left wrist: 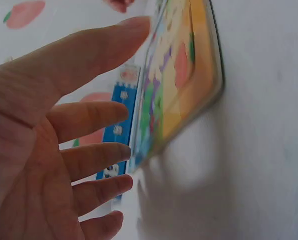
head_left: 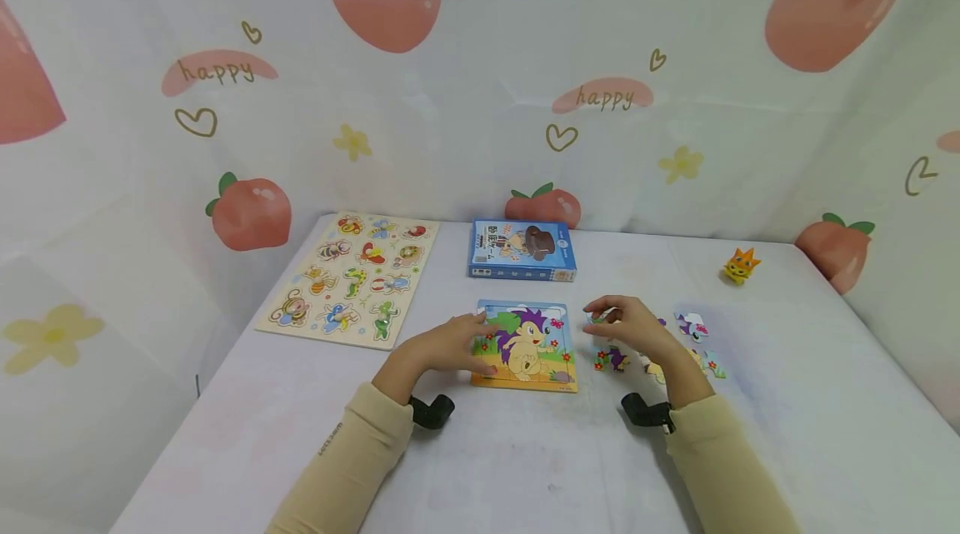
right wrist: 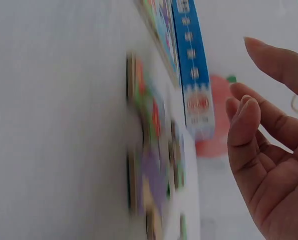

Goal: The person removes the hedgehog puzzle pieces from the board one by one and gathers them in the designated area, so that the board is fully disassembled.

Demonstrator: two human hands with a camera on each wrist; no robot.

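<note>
A square jigsaw board (head_left: 536, 382) with a purple-spined hedgehog picture lies mid-table. My left hand (head_left: 453, 344) is at its left edge, thumb and fingers spread; in the left wrist view a gap shows between the thumb and the fingers (left wrist: 91, 120). My right hand (head_left: 637, 326) hovers right of the board, above loose jigsaw pieces. Its fingers are bent loosely, and nothing shows between them in the right wrist view. Below it lies a piece with red flowers and purple (head_left: 617, 359). More pieces (head_left: 692, 324) lie further right, some partly hidden by the right hand and wrist.
A blue puzzle box (head_left: 522, 249) lies behind the board. At the back left is a large wooden peg board (head_left: 348, 280) with insect and animal figures. A small orange and yellow toy figure (head_left: 740, 266) stands at the back right. A patterned cloth (head_left: 465, 117) hangs behind the table.
</note>
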